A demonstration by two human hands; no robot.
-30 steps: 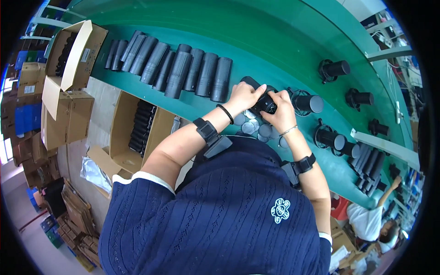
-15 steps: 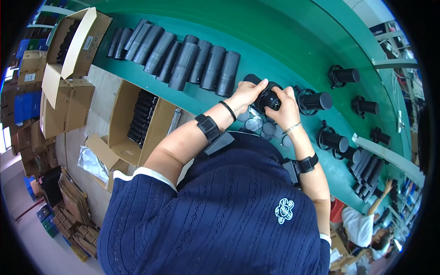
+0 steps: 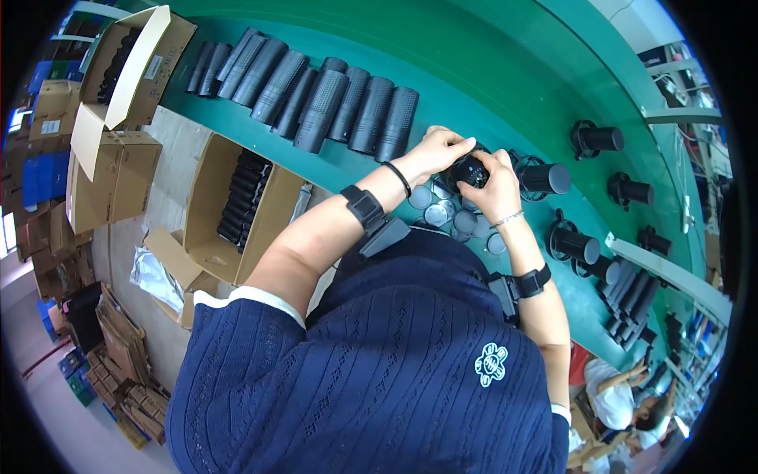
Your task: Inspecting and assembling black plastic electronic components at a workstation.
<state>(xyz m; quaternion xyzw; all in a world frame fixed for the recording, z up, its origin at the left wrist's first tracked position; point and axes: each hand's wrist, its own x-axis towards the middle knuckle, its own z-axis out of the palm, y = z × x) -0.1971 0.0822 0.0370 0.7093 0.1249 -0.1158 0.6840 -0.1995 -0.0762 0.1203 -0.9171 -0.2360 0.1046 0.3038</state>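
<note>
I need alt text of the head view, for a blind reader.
The left hand and right hand hold a round black part over a green workbench. Round grey pieces lie nearby; black cylinders form a row to the left.

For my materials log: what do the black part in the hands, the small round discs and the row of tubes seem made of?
Black part: likely plastic, dark with small bright glints; partly covered.
Discs: perhaps metal or plastic, from their silvery-grey shine.
Tubes: probably moulded plastic, matte black with patterned texture.
</note>
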